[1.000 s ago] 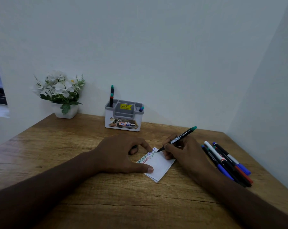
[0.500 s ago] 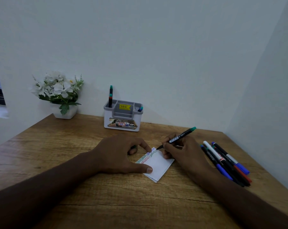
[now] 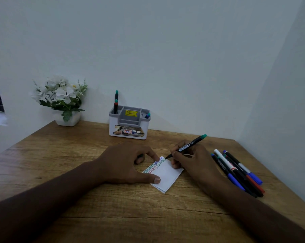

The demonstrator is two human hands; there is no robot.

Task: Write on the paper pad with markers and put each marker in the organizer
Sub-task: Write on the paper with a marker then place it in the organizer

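The right hand [image 3: 193, 160] has a closed grip on a black marker [image 3: 186, 146] with a green end cap, pinched between thumb and fingers; the marker slants up to the right and its tip meets the far corner of the pad [image 3: 165, 173]. The left hand [image 3: 125, 163] rests on the pad's left side, thumb pressed flat on its near edge and fingers curled at its far edge, holding it down rather than gripping it. The pad is white, lies turned at an angle on the tabletop [image 3: 113, 207] between the two hands, and carries lines of coloured writing along its upper left edge. Just right of the right hand lies a bundle of loose markers [image 3: 235, 171], with blue, red and white parts showing. Farther back, near the wall, stands the organizer [image 3: 129, 127], with two markers upright in its left compartment and one leaning in its right. A potted plant [image 3: 62, 100] with white flowers sits in the far left corner.
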